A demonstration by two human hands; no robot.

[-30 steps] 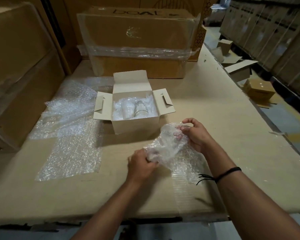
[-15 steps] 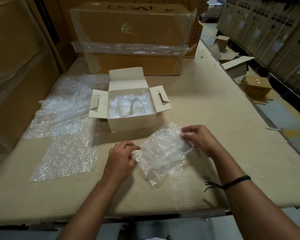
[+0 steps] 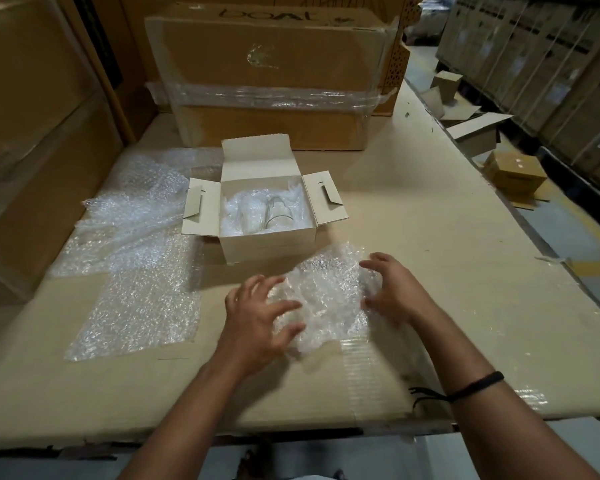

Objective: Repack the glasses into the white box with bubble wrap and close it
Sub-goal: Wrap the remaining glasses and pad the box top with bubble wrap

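— Where is the bubble wrap sheet (image 3: pixel 326 299) lying?
— It is lying crumpled on the counter (image 3: pixel 465 271), just on the near side of the white box (image 3: pixel 267 242).
— And the hands?
— The left hand (image 3: pixel 257 320) and the right hand (image 3: pixel 392 292) are touching its two sides, fingers spread wide and gripping nothing.
— The box?
— Its flaps are standing open, with a glass (image 3: pixel 278 216) sitting inside. Loose sheets (image 3: pixel 136 306) are lying to its left.

1. A warehouse packing area: big brown cartons (image 3: pixel 32 98) stacked at the left, a film-wrapped carton (image 3: pixel 267 71) behind.
2. Rows of strapped cartons (image 3: pixel 534 64) line the right side.
3. The cardboard-covered counter (image 3: pixel 430 254) carries loose bubble wrap sheets (image 3: pixel 136 306); small boxes (image 3: pixel 513 171) lie on the floor (image 3: pixel 568 233).
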